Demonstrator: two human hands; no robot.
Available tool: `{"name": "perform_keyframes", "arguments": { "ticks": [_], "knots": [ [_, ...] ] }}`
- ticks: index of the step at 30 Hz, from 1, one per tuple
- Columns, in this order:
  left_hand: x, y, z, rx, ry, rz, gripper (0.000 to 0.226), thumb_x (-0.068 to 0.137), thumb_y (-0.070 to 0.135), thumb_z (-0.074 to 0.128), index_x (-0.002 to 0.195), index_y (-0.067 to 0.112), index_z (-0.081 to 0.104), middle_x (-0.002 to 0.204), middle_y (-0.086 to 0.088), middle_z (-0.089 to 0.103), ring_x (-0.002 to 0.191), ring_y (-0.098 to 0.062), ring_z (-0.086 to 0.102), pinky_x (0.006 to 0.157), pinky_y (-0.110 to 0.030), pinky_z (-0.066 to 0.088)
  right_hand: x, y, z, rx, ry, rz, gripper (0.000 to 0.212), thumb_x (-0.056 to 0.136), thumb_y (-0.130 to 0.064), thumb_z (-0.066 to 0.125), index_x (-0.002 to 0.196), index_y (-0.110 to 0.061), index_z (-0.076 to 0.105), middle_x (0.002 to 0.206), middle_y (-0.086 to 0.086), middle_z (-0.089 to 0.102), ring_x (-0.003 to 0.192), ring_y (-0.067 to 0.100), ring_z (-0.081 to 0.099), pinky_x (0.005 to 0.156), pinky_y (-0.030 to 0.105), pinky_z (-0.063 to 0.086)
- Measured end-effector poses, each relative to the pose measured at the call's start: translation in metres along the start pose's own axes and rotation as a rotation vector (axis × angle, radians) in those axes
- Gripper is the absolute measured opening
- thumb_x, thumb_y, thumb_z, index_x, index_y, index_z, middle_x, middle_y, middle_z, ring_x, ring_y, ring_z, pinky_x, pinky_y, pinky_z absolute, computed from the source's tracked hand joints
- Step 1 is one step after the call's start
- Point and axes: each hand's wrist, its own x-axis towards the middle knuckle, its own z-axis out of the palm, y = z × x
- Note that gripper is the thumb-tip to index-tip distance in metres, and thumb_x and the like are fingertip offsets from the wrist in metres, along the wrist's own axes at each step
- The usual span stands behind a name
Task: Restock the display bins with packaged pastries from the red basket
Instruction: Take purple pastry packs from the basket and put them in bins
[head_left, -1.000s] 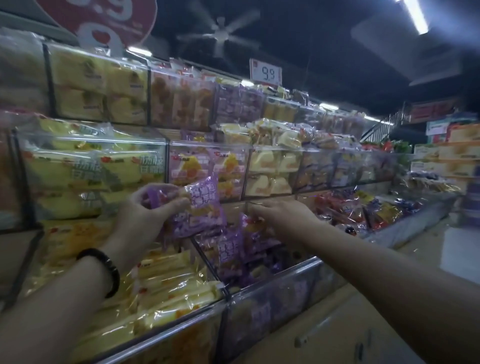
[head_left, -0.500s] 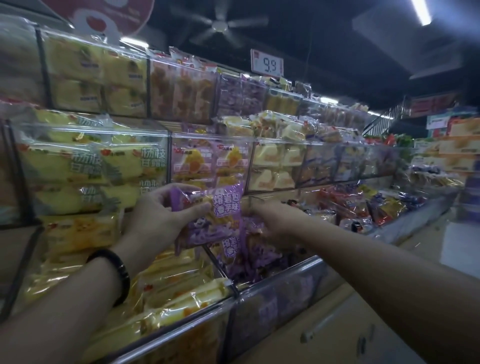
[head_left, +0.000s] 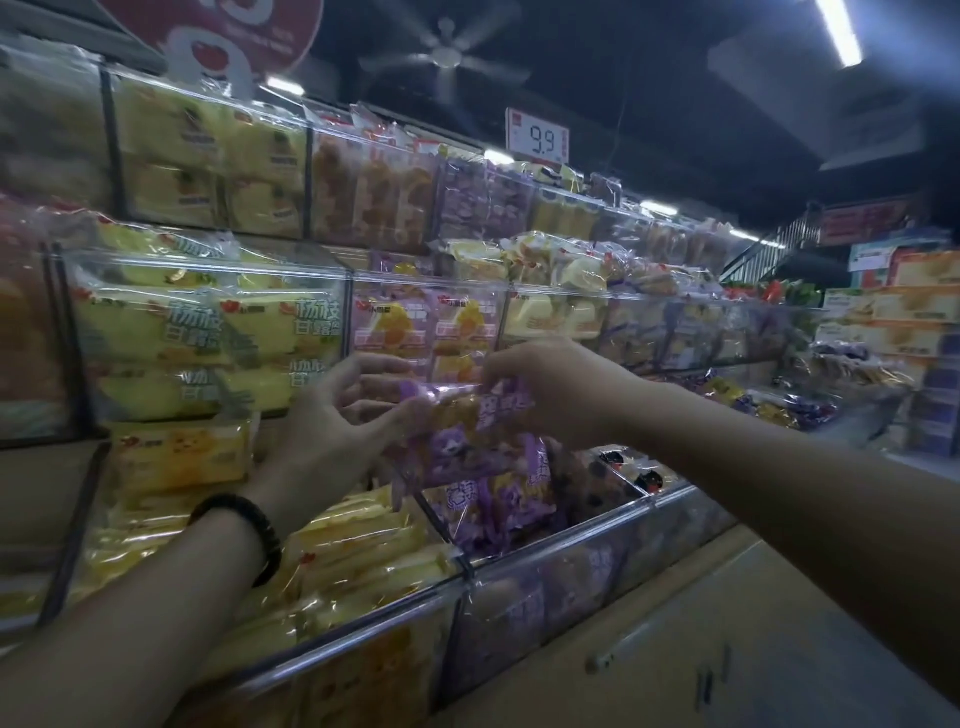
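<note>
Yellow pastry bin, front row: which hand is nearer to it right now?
Left. The left hand is above the yellow pastry bin, holding the left end of the purple packet; the right hand pinches that packet further right, over the purple bin.

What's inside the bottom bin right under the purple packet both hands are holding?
The bin holds a pile of purple packets. The held packet, gripped by the left hand and right hand, covers the pile's rear; the bin's floor is hidden.
</note>
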Motion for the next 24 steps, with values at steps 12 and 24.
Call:
{"name": "perform_keyframes", "arguments": {
  "ticks": [12, 24],
  "knots": [
    [0.004, -0.013, -0.002, 0.286, -0.022, 0.000, 0.032, 0.078, 0.052, 0.077, 0.104, 0.034, 0.071, 0.097, 0.010, 0.074, 0.084, -0.002, 0.070, 0.071, -0.030, 0.063, -0.009, 0.017, 0.031, 0.041, -0.261, 0.169, 0.039, 0.083, -0.035, 0.087, 0.118, -0.028, 0.070, 0.106, -0.008, 0.063, 0.093, 0.015, 0.062, 0.075, 0.028, 0.051],
    [0.006, -0.019, 0.000, 0.488, 0.009, 0.110, 0.012, 0.091, 0.035, 0.077, 0.097, 0.027, 0.069, 0.083, 0.008, 0.067, 0.072, -0.009, 0.062, 0.059, -0.016, 0.048, -0.003, -0.016, 0.091, -0.167, -0.182, 0.084, 0.061, 0.084, -0.044, 0.083, 0.140, -0.046, 0.058, 0.140, -0.005, 0.052, 0.116, 0.022, 0.062, 0.070, 0.031, 0.045]
  ]
}}
